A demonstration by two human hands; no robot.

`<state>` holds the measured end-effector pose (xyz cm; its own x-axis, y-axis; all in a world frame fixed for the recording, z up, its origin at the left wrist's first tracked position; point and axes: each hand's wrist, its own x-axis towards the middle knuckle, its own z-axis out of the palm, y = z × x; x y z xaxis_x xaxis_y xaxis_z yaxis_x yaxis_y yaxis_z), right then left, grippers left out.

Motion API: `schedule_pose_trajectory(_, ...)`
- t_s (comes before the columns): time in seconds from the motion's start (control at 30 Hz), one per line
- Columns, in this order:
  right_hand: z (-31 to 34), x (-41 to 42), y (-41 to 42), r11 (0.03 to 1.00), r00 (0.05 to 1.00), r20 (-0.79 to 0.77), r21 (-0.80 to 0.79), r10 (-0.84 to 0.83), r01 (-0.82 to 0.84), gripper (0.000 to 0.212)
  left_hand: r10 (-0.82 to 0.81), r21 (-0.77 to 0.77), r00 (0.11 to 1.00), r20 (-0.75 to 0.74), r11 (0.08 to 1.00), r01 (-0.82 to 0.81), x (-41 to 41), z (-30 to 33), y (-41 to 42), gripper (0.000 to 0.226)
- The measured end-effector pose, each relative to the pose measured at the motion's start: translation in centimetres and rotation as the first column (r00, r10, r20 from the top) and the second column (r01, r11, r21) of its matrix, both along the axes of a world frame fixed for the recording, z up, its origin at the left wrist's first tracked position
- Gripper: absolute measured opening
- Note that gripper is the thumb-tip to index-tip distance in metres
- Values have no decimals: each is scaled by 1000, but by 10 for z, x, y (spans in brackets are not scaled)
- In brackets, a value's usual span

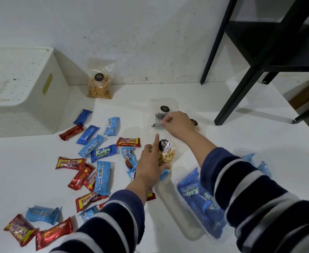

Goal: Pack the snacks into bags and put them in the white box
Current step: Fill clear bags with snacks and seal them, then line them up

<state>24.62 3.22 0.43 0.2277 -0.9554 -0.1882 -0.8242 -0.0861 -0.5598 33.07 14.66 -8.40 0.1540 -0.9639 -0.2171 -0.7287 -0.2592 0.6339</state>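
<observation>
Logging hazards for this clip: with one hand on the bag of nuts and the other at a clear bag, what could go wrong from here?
1. The left hand grips the bag of nuts low down, index finger raised; the open top might sag and spill.
2. The right hand only pinches the clear bag, which could slip.
3. The left sleeve lies over loose Beng-Beng wrappers and may drag them.

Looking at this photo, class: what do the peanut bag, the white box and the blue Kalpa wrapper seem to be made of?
Peanut bag: clear glossy plastic film; nuts show through. White box: probably matte moulded plastic, dotted with small holes. Kalpa wrapper: shiny printed film with crimped ends, possibly foil-lined.
</observation>
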Motion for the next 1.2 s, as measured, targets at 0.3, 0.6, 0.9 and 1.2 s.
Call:
schedule_pose_trajectory(0.3, 2, 8, 3, 998, 998, -42, 61, 37, -35, 18, 9, 15, 1000, 0, 1000, -9, -1, 1, 0, 107)
schedule_pose_trajectory(0.6, 1, 7, -1, 999, 997, -56, 23, 44, -43, 14, 21, 17, 1000, 4, 1000, -21, -2, 2, 2, 107)
schedule_pose_trajectory(0.9, 4, -39, -1, 998, 993, -106, 33, 55, -52, 24, 22, 25, 999, -31, 999, -21, -3, 2, -2, 109)
schedule_pose_trajectory(1.2, -4, -43, 11, 995, 995, 45, -47, 89, -86, 25, 307, -118, 847, -433, 913, -391, -16, 36, -26, 26)
